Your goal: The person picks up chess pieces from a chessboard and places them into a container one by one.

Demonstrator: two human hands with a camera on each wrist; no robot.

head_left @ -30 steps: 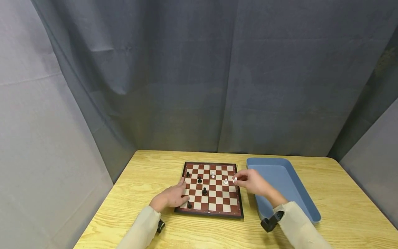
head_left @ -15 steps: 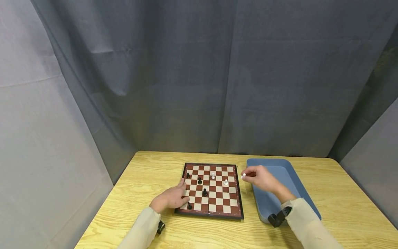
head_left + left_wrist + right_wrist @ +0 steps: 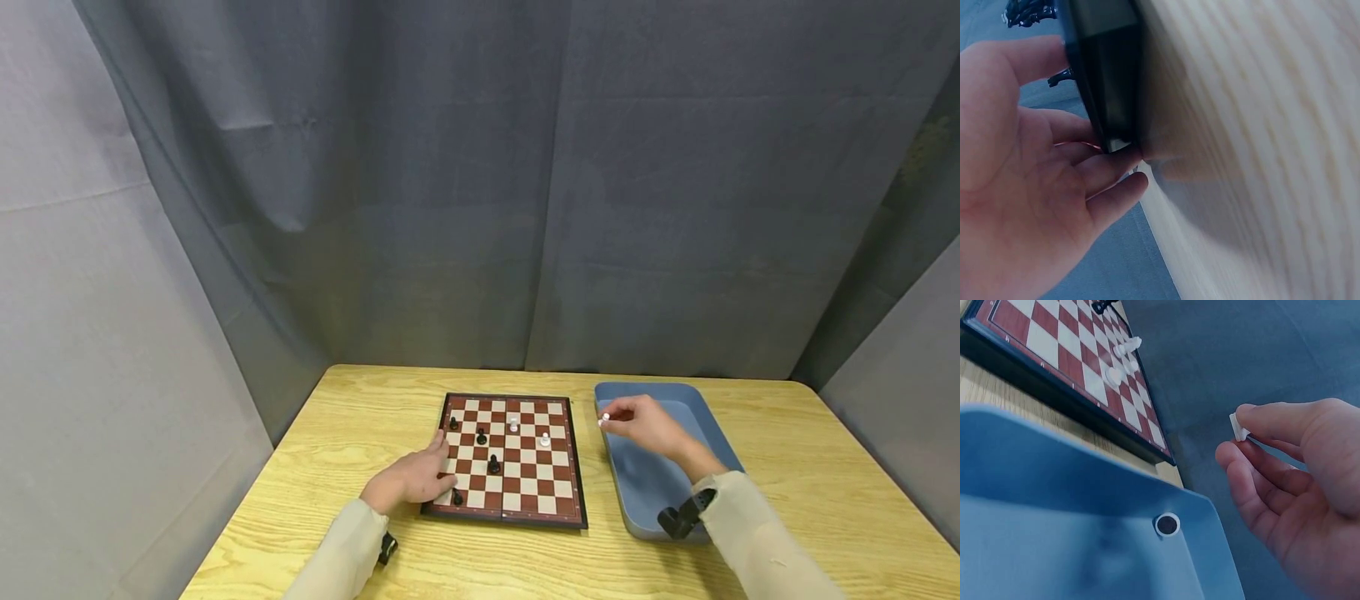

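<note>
My right hand pinches a small white chess piece between thumb and fingertips, over the tray's left rim in the head view. At the left edge of the chessboard is my left hand, its thumb on the top near a black piece and its other fingers spread along the side. In the left wrist view the fingers look mostly straight against the dark side of the board. Two white pieces, one white piece farther right, and several black pieces stand on the squares.
A blue tray stands right of the board on the wooden table. Inside it, a small white round thing with a dark centre lies near one corner. Grey curtains hang behind the table.
My right hand has lifted the white chess piece off the board's right side and carried it right, to the tray. The left hand has stayed at the board's edge.
</note>
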